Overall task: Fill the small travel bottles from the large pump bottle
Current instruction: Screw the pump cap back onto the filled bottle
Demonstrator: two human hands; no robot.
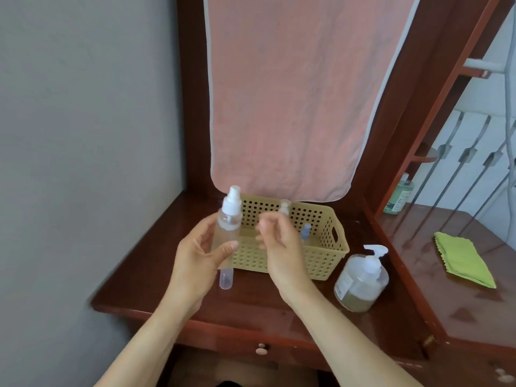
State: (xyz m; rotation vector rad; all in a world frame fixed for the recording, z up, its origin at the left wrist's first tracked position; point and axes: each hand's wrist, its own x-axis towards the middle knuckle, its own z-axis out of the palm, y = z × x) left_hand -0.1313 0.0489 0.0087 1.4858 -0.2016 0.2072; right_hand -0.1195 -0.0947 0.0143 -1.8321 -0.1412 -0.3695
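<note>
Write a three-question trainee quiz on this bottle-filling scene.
1. True or false: the left hand holds the spray bottle.
2. Relative to the basket, the pump bottle stands: A) inside it, B) to its right, C) behind it.
3. Fill in: the hanging towel is ____ in colour.
Key: 1 true; 2 B; 3 pink.
</note>
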